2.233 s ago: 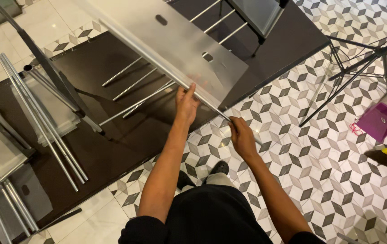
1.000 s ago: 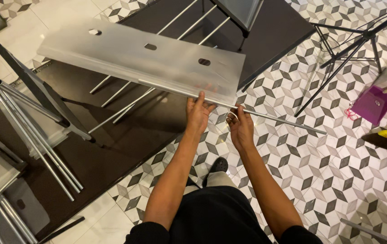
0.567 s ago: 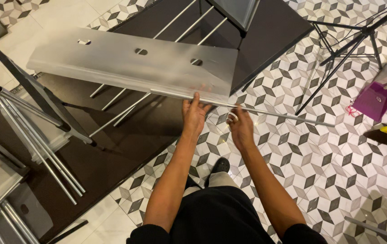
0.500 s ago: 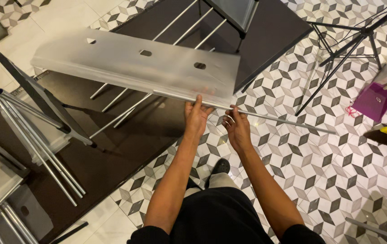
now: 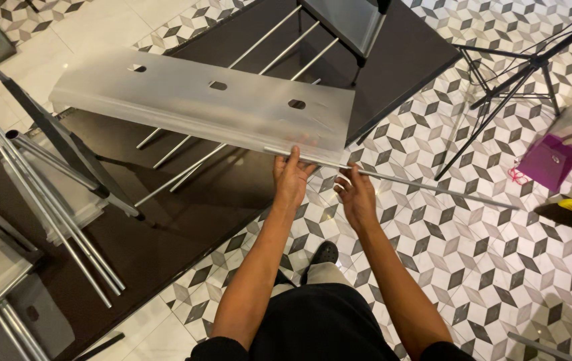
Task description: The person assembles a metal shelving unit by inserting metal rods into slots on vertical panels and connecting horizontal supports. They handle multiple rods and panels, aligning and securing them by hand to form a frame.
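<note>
L hand (image 5: 291, 179) now gripping panel (image 5: 206, 107), rod (image 5: 426, 185) slid further right
</note>
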